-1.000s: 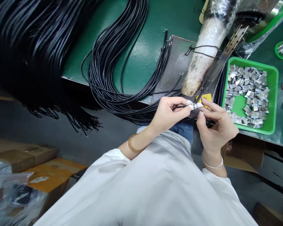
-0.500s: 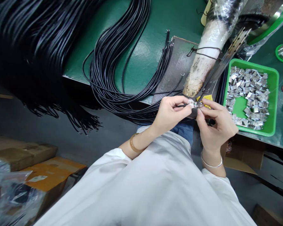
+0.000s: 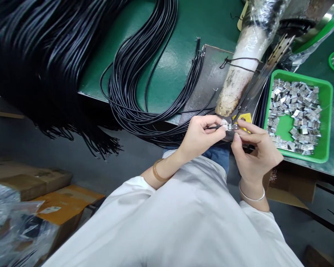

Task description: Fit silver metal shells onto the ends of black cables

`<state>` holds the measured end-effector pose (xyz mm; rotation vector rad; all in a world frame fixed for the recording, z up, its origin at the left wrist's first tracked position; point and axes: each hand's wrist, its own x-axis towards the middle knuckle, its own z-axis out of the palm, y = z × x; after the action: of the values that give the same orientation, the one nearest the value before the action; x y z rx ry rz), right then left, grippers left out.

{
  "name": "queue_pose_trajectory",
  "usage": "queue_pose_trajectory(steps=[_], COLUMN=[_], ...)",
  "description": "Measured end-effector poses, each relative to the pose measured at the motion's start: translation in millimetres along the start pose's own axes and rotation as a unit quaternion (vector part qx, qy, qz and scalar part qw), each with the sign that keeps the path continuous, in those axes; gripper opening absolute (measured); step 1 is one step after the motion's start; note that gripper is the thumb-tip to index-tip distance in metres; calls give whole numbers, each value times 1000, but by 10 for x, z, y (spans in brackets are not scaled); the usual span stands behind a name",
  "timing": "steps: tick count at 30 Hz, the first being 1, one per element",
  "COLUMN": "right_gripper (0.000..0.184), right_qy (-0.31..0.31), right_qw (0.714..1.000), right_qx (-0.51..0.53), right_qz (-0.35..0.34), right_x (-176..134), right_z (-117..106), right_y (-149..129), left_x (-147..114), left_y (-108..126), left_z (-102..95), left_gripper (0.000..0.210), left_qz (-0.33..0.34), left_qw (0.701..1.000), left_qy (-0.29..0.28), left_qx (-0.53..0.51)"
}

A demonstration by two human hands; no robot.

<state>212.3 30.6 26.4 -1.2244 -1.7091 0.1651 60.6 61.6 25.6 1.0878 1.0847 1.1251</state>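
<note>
My left hand [image 3: 204,133] pinches the end of a black cable [image 3: 213,127] at the front edge of the bench. A small silver metal connector [image 3: 232,127] sits at that cable end, just beyond my left fingertips. My right hand [image 3: 254,146] is at the connector's right end, thumb and index finger a little apart with nothing clearly between them. Whether the index finger still touches the connector, I cannot tell. Just above it, the tip of a soldering iron [image 3: 272,61] with a perforated barrel points down. The exact joint at the cable end is hidden by my left fingers.
A green tray [image 3: 328,122] of small metal connectors stands to the right. Above my hands slopes a plastic-wrapped white tube [image 3: 235,79] over a grey plate [image 3: 203,79]. Bundled black cables [image 3: 128,74] cover the left of the green bench [image 3: 169,63]. Cardboard boxes [image 3: 64,202] lie below left.
My right thumb and index finger have parted slightly and drawn back from the connector. My left hand keeps its pinch on the cable end. The view has shifted a little.
</note>
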Motion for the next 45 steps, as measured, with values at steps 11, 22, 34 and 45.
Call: queue_pose_trajectory(steps=[11, 22, 34, 45], right_gripper=[15, 20, 14, 21], right_qy=[-15, 36, -19, -14], right_qw=[999, 997, 1000, 998], right_qx=[12, -50, -22, -43], right_qz=[42, -48, 8, -43], right_x=[13, 17, 50, 126], right_z=[-53, -75, -55, -51], right_y=[-22, -6, -32, -54], left_x=[-28, -81, -42, -4], left_y=[-14, -36, -41, -35], left_z=[3, -3, -5, -10], left_gripper=[15, 9, 12, 15], left_qz=[-18, -13, 59, 69], left_qw=[997, 992, 997, 997], left_qy=[-43, -84, -46, -26], left_qx=[-67, -94, 9, 31])
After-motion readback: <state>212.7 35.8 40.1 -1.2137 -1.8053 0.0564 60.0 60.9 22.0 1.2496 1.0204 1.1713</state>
